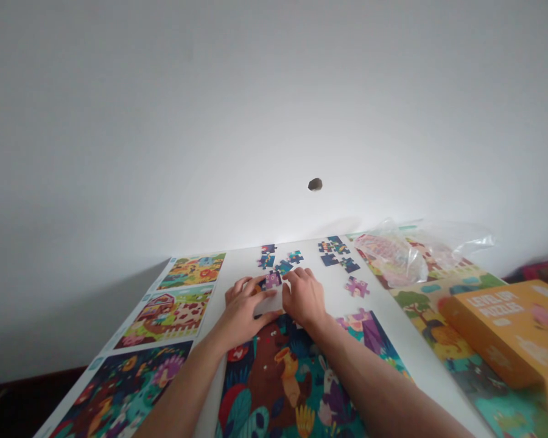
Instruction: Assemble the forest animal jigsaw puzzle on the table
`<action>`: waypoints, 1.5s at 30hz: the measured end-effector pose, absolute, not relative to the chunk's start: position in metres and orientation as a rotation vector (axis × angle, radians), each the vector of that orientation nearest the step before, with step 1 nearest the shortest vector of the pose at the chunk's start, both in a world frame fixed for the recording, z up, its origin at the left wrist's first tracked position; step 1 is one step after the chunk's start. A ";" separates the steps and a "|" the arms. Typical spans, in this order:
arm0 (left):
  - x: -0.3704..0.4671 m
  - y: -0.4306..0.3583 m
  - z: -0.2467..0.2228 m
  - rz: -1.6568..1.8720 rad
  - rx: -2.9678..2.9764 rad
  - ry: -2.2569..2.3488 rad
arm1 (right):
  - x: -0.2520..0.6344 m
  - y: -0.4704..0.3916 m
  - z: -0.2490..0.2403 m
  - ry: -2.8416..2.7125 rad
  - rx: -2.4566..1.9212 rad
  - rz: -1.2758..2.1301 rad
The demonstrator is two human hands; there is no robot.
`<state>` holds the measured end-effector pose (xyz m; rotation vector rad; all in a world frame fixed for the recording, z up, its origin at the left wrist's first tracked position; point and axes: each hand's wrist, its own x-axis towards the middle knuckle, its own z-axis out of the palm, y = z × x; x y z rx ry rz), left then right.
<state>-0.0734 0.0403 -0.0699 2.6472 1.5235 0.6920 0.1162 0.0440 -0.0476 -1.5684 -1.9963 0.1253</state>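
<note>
My left hand [245, 307] rests at the upper edge of a partly joined jigsaw [274, 371], its fingers spread beside a few pieces. Close on its right, my right hand [304, 297] has its fingers curled together near a purple piece [273, 280]; whatever they pinch, if anything, is hidden. The joined part shows a brown bear, a rabbit and leaves. Loose blue pieces [284, 267] lie just beyond my hands, and a pink-purple piece [357, 286] lies to the right.
Picture sheets [167, 311] cover the table's left side. More dark pieces [340, 260] lie at the back, near the wall. At the right are clear plastic bags [408, 258], another picture sheet [472, 365] and an orange puzzle box [506, 328].
</note>
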 end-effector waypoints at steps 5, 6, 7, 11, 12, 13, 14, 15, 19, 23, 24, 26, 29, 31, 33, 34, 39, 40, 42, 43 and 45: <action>-0.073 0.040 -0.069 0.690 2.609 1.559 | 0.114 0.042 -0.054 -1.868 -1.877 0.044; -0.073 0.041 -0.069 0.683 2.607 1.564 | 0.114 0.041 -0.055 -1.828 -1.938 0.026; -0.073 0.041 -0.069 0.681 2.604 1.567 | 0.113 0.041 -0.057 -1.787 -1.995 0.012; -0.073 0.041 -0.070 0.678 2.604 1.566 | 0.114 0.043 -0.066 -1.672 -2.128 0.050; -0.074 0.041 -0.070 0.675 2.607 1.567 | 0.115 0.045 -0.068 -1.650 -2.144 0.073; -0.074 0.041 -0.070 0.673 2.611 1.568 | 0.116 0.046 -0.070 -1.625 -2.159 0.092; -0.074 0.041 -0.070 0.671 2.614 1.567 | 0.118 0.048 -0.071 -1.601 -2.172 0.107; -0.074 0.041 -0.070 0.671 2.615 1.567 | 0.119 0.049 -0.073 -1.584 -2.182 0.117; -0.075 0.042 -0.072 0.661 2.624 1.560 | 0.122 0.051 -0.076 -1.642 -2.182 0.153; -0.077 0.046 -0.076 0.720 2.614 1.571 | 0.119 0.050 -0.074 -1.766 -2.203 0.189; -0.078 0.047 -0.076 0.752 2.588 1.595 | 0.118 0.050 -0.073 -1.784 -2.213 0.191; -0.080 0.050 -0.078 0.827 2.507 1.656 | 0.117 0.049 -0.071 -1.804 -2.228 0.195; -0.083 0.053 -0.079 0.921 2.392 1.712 | 0.117 0.049 -0.069 -1.800 -2.231 0.182; -0.084 0.055 -0.080 0.954 2.367 1.707 | 0.117 0.050 -0.068 -1.801 -2.198 0.181; -0.085 0.056 -0.082 0.975 2.364 1.697 | 0.118 0.051 -0.066 -1.850 -2.104 0.217; -0.086 0.057 -0.083 0.983 2.363 1.702 | 0.118 0.051 -0.065 -1.897 -2.030 0.246; -0.087 0.058 -0.087 0.995 2.330 1.848 | 0.119 0.051 -0.060 -2.183 -1.618 0.387; -0.088 0.058 -0.087 0.992 2.323 1.881 | 0.119 0.051 -0.059 -2.231 -1.564 0.413; -0.089 0.058 -0.086 0.986 2.311 1.933 | 0.120 0.050 -0.059 -2.297 -1.497 0.447; -0.089 0.058 -0.085 0.981 2.313 1.946 | 0.120 0.050 -0.059 -2.311 -1.483 0.454; -0.088 0.056 -0.084 0.960 2.346 1.939 | 0.121 0.050 -0.059 -2.308 -1.479 0.451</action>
